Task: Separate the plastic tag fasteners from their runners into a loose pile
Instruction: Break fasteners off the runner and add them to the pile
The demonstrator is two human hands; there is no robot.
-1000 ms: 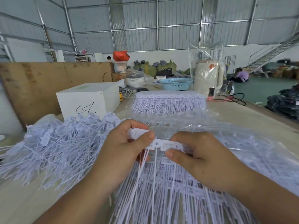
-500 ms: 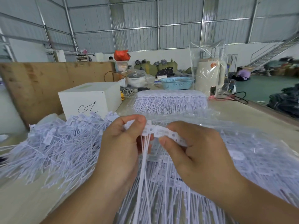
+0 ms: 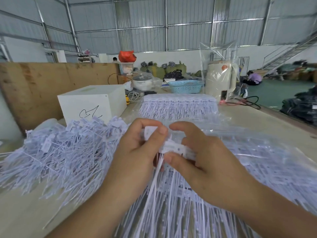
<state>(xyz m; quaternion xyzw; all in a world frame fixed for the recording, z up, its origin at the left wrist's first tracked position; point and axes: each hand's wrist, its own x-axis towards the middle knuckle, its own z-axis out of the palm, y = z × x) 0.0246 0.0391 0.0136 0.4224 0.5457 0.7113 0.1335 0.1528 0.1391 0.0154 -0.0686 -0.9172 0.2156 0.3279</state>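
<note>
My left hand (image 3: 135,157) pinches the white heads of several tag fasteners (image 3: 151,132) between thumb and fingers, their thin tails hanging down. My right hand (image 3: 202,162) grips the runner strip (image 3: 178,149) just to the right, thumb under it and fingers curled over it. Both hands meet over a stack of fastener strips in clear plastic (image 3: 257,162). A loose pile of separated fasteners (image 3: 56,152) spreads over the table to the left.
A white box (image 3: 92,102) stands behind the loose pile, against a wooden board (image 3: 34,86). Another bagged bundle of fasteners (image 3: 178,107) lies farther back, with a blue basket (image 3: 186,86), a cream kettle (image 3: 220,81) and cables. A person sits on the floor at far right.
The left hand has pulled a group of fastener heads up and away from the strip. The right hand's fingers have curled over the runner, and both hands sit higher in view.
</note>
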